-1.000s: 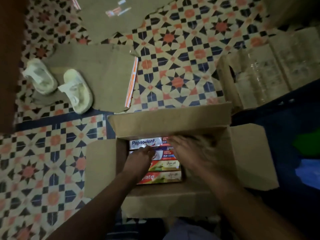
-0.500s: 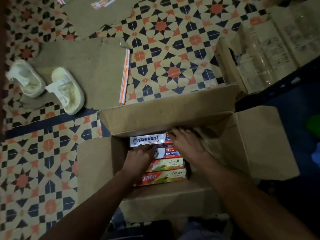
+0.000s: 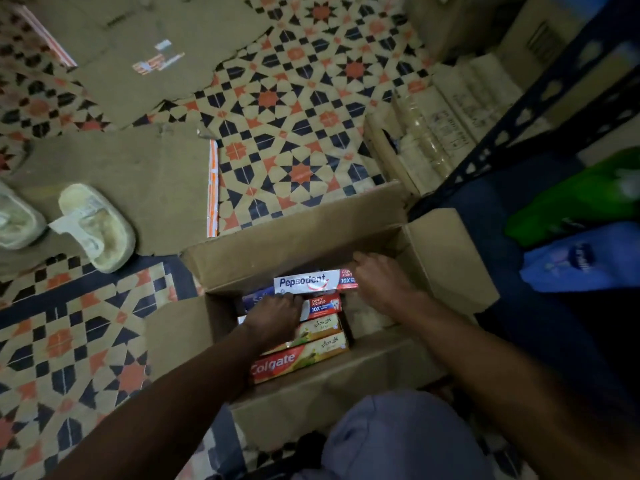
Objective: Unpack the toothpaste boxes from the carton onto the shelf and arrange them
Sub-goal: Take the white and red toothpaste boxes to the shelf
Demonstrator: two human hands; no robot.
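Note:
An open brown carton (image 3: 301, 247) stands on the patterned floor with its flaps spread. Inside lie toothpaste boxes in a row: a white and red Pepsodent box (image 3: 308, 283) raised at the far end, a second Pepsodent box (image 3: 323, 305) below it, and a red Colgate box (image 3: 298, 358) nearest me. My right hand (image 3: 379, 284) grips the right end of the raised Pepsodent box. My left hand (image 3: 275, 318) holds the same box at its lower left edge and covers parts of the boxes beneath. A dark blue shelf (image 3: 485, 216) is at the right.
Flattened cardboard sheets (image 3: 131, 174) and a pair of pale sandals (image 3: 95, 225) lie on the floor at left. Wrapped packs of goods (image 3: 436, 133) stand beside the shelf's perforated metal upright (image 3: 540, 95). Green (image 3: 571, 199) and blue (image 3: 581, 261) packets lie on the shelf. My knee (image 3: 398, 438) is at the bottom.
Both hands have closed on the top Pepsodent box and raised it a little above the row. The view has shifted, so more of the shelf shows at right.

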